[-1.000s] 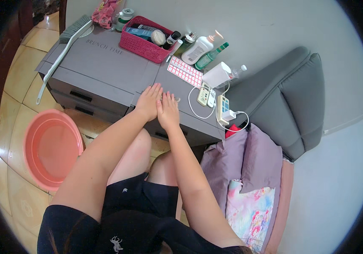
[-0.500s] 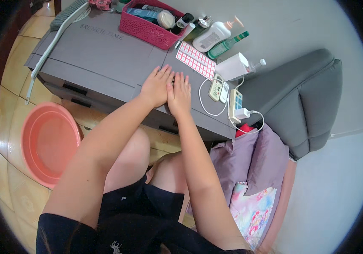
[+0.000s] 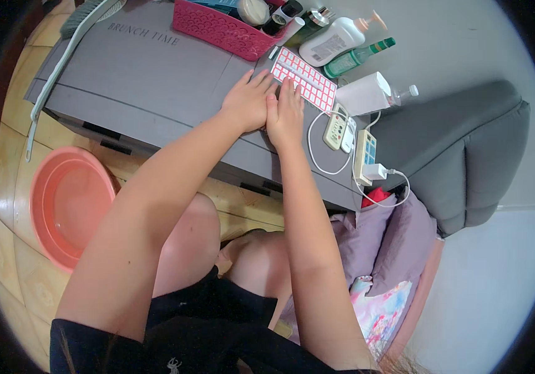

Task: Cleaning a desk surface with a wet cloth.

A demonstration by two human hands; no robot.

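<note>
My left hand (image 3: 247, 103) lies palm down on the grey tabletop (image 3: 149, 81), fingers stretched out. Close beside it is my right hand (image 3: 286, 121), also flat and straight-fingered, its thumb against the left hand. The right fingertips reach the near edge of a flat white thing with a red grid (image 3: 308, 78), which has a pale strip across it; its exact kind is unclear. Nothing shows in either hand, though the surface beneath the palms is hidden. To the right of my right hand are a cream remote control (image 3: 335, 129) and a looped white cable (image 3: 310, 149).
Behind stand a magenta basket (image 3: 217, 31) of toiletries, a white pump bottle (image 3: 333, 42), a green bottle (image 3: 351, 60) and a white cylinder (image 3: 364, 93). A power strip (image 3: 364, 153) lies right. A brush (image 3: 71, 59) overhangs the left edge. A pink basin (image 3: 71, 206) sits on the floor.
Both hands have slid forward over the tabletop, toward the red-gridded thing. A small dark spot seen between them before is now hidden. The view has shifted slightly.
</note>
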